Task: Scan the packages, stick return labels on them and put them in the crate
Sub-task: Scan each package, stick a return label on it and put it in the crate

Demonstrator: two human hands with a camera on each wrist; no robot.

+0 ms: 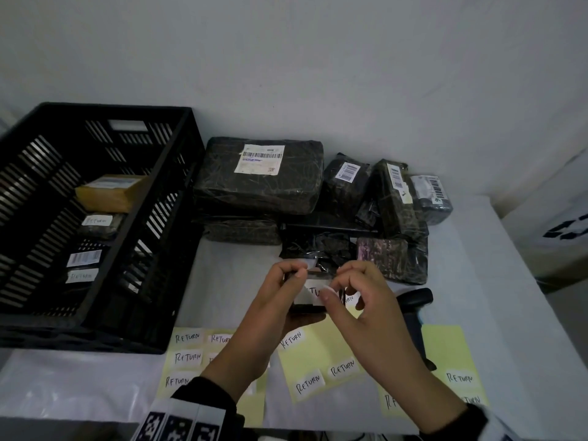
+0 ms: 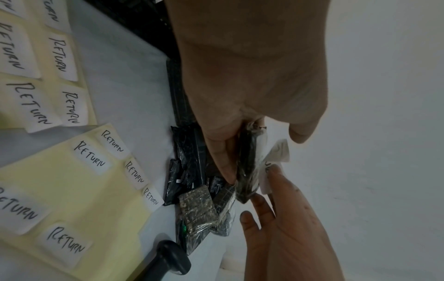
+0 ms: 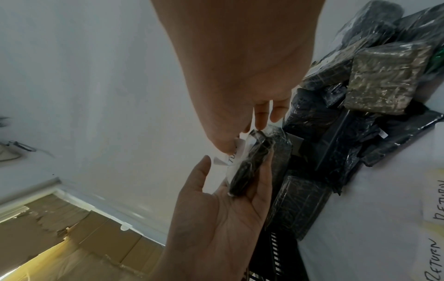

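At frame centre, the left hand (image 1: 288, 292) grips a small package (image 1: 307, 305) while right hand (image 1: 356, 292) fingertips pinch a return label (image 1: 313, 291) onto it; three packages sit in the crate (image 1: 133, 281) at left, a pile (image 1: 311, 202) waits.

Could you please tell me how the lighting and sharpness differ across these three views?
Head view: dim, edges bowed by the wide lens, the black slatted plastic crate legible. Left wrist view: the left hand looms large and soft. Right wrist view: the right hand is pale and overexposed, the small black plastic-wrapped package fairly sharp.
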